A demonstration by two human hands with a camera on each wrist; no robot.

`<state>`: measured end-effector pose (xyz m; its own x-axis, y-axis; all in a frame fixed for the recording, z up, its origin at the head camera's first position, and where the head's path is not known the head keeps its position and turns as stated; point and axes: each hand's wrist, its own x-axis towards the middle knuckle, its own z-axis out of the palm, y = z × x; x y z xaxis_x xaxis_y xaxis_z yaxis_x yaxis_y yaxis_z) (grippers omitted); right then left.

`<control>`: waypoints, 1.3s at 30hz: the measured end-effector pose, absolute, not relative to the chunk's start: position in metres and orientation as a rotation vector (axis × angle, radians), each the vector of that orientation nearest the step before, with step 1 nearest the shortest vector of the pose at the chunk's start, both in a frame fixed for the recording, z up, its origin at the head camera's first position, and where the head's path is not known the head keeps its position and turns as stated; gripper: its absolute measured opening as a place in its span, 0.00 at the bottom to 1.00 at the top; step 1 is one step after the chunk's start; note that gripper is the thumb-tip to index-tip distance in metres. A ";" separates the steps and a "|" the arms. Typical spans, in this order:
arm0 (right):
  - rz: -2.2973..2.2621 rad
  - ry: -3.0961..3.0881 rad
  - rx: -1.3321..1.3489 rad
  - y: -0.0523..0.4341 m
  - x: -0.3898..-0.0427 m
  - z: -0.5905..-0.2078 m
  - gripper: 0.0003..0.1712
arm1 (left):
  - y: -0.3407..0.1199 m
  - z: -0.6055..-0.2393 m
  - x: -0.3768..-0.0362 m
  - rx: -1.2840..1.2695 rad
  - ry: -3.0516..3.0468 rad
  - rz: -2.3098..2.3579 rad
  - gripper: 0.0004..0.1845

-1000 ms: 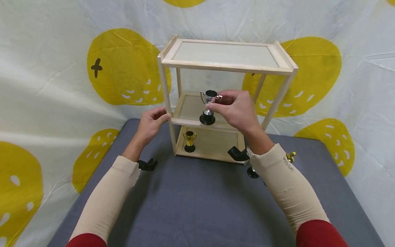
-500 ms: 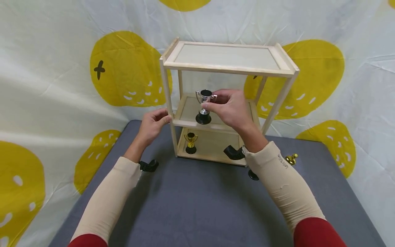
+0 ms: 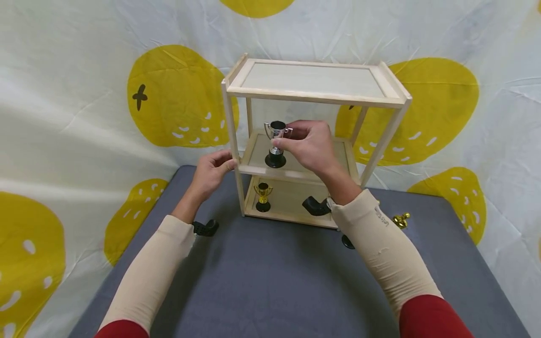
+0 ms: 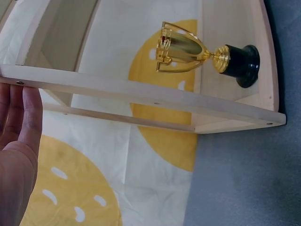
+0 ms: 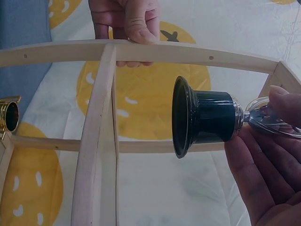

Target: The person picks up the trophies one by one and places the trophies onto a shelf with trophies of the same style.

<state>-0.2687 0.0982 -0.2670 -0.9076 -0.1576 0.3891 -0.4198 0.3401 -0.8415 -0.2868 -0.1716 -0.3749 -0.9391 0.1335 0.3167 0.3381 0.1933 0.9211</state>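
Note:
My right hand point(image 3: 313, 146) pinches a silver trophy cup point(image 3: 275, 158) with a black base between thumb and fingers. The cup is upright at the front of the middle shelf of a small wooden shelf rack point(image 3: 313, 79). In the right wrist view, the trophy's round base point(image 5: 181, 117) shows apart from the shelf edge point(image 5: 96, 122). My left hand point(image 3: 211, 172) grips the rack's front left post point(image 4: 108, 87) at middle-shelf height, thumb on one side and fingers on the other. A gold trophy cup point(image 3: 263, 199) stands at the left of the bottom shelf.
On the grey tabletop point(image 3: 270, 277), right of the rack, lies a gold piece point(image 3: 400, 220). A black round base point(image 3: 348, 241) shows partly behind my right sleeve. A patterned cloth point(image 3: 84, 70) hangs close behind the rack.
My right hand has moved slightly left with the silver trophy cup, toward the left part of the middle shelf. The left hand stays on the post, and the head view has shifted a little.

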 end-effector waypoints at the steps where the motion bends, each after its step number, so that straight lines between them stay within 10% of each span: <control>1: 1.594 -2.367 0.517 0.098 -0.269 -0.267 0.13 | -0.172 -0.374 -0.287 -0.458 -2.293 -1.841 0.17; 39: 1.581 -2.397 0.496 0.080 -0.296 -0.271 0.08 | -0.173 -0.374 -0.292 -0.442 -2.311 -1.833 0.18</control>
